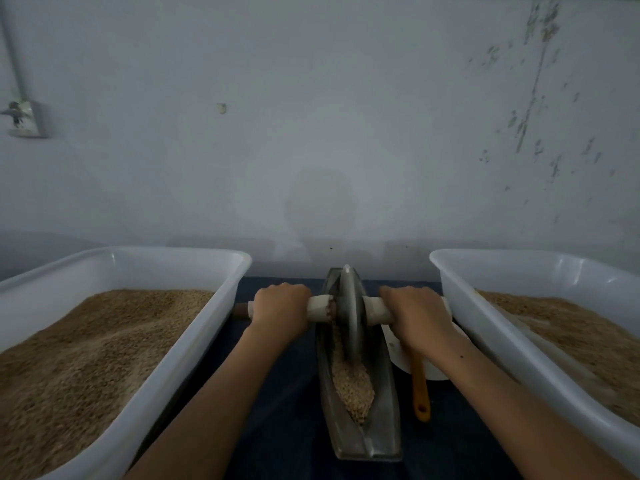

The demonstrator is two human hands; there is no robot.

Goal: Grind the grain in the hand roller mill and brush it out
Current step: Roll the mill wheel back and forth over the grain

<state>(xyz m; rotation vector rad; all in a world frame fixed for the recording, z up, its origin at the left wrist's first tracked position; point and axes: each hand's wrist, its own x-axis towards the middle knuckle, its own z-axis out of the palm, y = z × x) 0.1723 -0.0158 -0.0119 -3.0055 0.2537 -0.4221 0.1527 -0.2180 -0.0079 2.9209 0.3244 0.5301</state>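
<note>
Left hand point(277, 311) & right hand point(417, 315) clenched on roller handle point(375, 310) ends, mill trough point(360, 386) frame center, narrow gaps to flanking tubs point(194, 344).

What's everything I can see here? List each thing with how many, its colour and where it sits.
Tubs: two, white, at the far left and far right, each filled with tan grain.
Trough: one, grey metal, boat-shaped, centre, on a dark blue cloth.
Grain: one tan pile, in the trough.
Wheel: one, grey metal disc, upright in the trough.
Axle handle: one, pale, running through the wheel.
Orange handle: one, right of the trough; its head is hidden.
Wall: grey-white, behind.
Left hand: grips the axle left of the wheel.
Right hand: grips it on the right.
</note>
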